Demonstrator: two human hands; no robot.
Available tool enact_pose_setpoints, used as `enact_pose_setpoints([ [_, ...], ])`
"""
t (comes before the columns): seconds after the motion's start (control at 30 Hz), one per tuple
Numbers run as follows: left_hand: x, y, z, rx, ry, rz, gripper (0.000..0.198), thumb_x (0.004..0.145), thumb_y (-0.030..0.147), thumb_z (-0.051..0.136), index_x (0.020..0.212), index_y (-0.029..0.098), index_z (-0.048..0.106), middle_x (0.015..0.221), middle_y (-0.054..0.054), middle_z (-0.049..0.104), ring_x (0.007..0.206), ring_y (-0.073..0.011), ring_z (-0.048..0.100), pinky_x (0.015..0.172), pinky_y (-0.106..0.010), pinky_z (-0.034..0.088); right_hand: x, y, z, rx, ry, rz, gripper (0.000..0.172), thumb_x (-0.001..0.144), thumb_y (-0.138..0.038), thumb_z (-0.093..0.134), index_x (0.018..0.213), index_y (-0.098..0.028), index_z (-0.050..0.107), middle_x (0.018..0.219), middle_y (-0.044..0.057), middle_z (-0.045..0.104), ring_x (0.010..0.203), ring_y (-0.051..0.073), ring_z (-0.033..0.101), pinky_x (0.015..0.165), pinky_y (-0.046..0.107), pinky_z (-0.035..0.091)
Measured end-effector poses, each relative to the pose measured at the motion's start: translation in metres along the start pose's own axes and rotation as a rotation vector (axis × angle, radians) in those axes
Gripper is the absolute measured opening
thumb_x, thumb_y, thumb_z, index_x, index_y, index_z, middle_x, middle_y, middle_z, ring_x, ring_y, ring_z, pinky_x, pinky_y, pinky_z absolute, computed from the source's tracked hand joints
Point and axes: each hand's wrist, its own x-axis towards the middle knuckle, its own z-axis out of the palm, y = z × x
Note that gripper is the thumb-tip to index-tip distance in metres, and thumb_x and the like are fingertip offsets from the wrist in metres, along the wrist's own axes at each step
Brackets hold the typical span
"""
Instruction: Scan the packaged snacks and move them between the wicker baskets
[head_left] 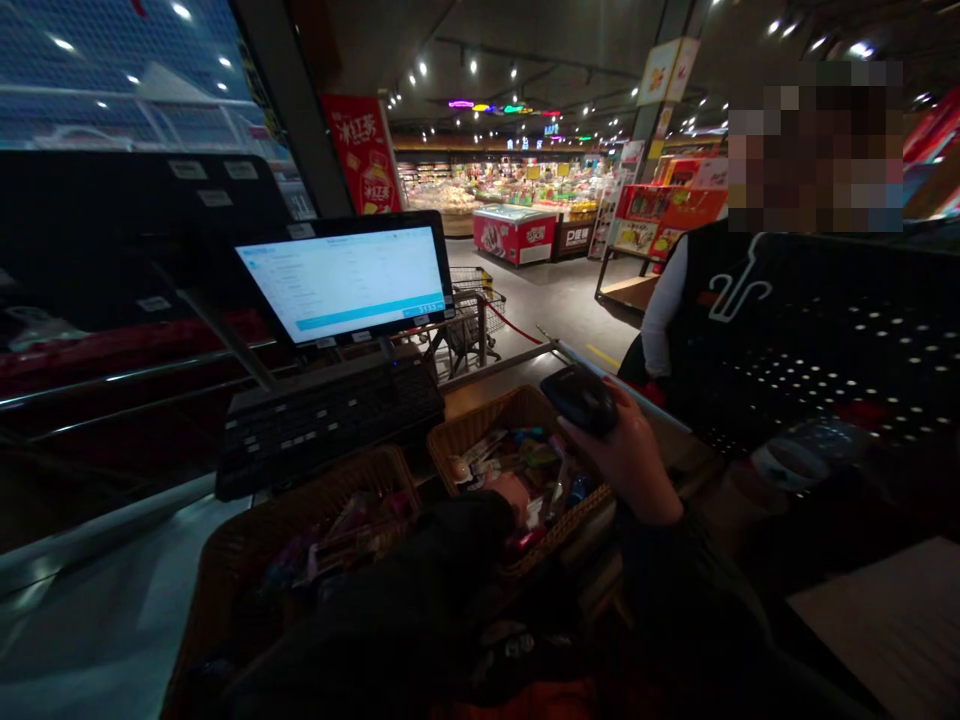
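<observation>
Handheld scanner (576, 398): smooth plastic, faint sheen. Wicker basket (476, 428): rough, woven. Packets (538, 456) in it: glossy plastic wrapping. Keyboard (330, 420): matt plastic. Left sleeve (442, 560): matt cloth. Counter (90, 630): smooth, metal-looking, soft sheen.

Behind the red chest freezer (516, 238), brightly lit shelves (426, 173) stretch across the store, and coloured light strips (499, 107) glow above it beneath a dark ceiling (547, 25) dotted with small spotlights (473, 66). Left of the freezer stands a tall red poster (358, 150); to its right, a display rack (630, 288) sits near a pillar (647, 122). Smooth grey floor (555, 305) spreads in front of the freezer, crossed by a short yellow line (602, 356).
</observation>
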Motion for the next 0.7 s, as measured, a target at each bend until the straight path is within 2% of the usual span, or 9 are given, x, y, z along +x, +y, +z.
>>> enact_pose_setpoints([
  [0.1, 0.002, -0.003, -0.013, -0.036, -0.010, -0.069, 0.030, 0.094, 0.038, 0.064, 0.114, 0.015, 0.067, 0.128, -0.010, 0.064, 0.125, -0.0276, 0.057, 0.110, -0.057, 0.041, 0.004, 0.001, 0.002, 0.007, -0.021, 0.000, 0.039, 0.079, -0.041, 0.072, 0.109, -0.017, 0.071, 0.120, 0.016, 0.069, 0.125, 0.037, 0.057, 0.106, 0.057, 0.046],
  [0.2, -0.002, -0.012, -0.031, -0.094, 0.057, -0.097, 0.029, 0.090, 0.036, 0.069, 0.111, 0.016, 0.069, 0.129, -0.010, 0.065, 0.128, -0.0281, 0.056, 0.112, -0.057, 0.040, 0.007, 0.002, 0.004, 0.014, -0.043, -0.002, 0.039, 0.080, -0.040, 0.071, 0.110, -0.017, 0.071, 0.122, 0.016, 0.068, 0.126, 0.037, 0.057, 0.108, 0.057, 0.045],
  [0.37, -0.023, -0.047, -0.075, -0.202, 0.289, -0.125, 0.021, 0.086, 0.029, 0.068, 0.106, 0.025, 0.074, 0.142, -0.005, 0.061, 0.140, -0.0298, 0.045, 0.116, -0.058, 0.034, 0.009, 0.003, 0.007, 0.015, -0.054, -0.007, 0.043, 0.081, -0.041, 0.070, 0.116, -0.015, 0.070, 0.126, 0.017, 0.066, 0.128, 0.037, 0.055, 0.110, 0.055, 0.043],
  [0.53, -0.063, -0.090, -0.121, -0.258, 0.524, -0.107, 0.022, 0.092, 0.031, 0.059, 0.097, 0.022, 0.079, 0.150, -0.006, 0.052, 0.146, -0.0301, 0.037, 0.119, -0.054, 0.032, 0.012, -0.003, 0.016, 0.036, -0.047, -0.023, 0.041, 0.081, -0.042, 0.071, 0.113, -0.017, 0.071, 0.126, 0.016, 0.066, 0.124, 0.035, 0.058, 0.106, 0.053, 0.047],
  [0.7, -0.110, -0.113, -0.144, -0.326, 0.816, -0.087, 0.020, 0.090, 0.033, 0.061, 0.094, 0.022, 0.078, 0.150, -0.005, 0.053, 0.149, -0.0328, 0.032, 0.120, -0.060, 0.027, 0.016, -0.014, 0.026, 0.067, -0.060, -0.106, 0.036, 0.082, -0.039, 0.069, 0.110, -0.016, 0.073, 0.123, 0.016, 0.066, 0.120, 0.035, 0.060, 0.105, 0.054, 0.047],
])
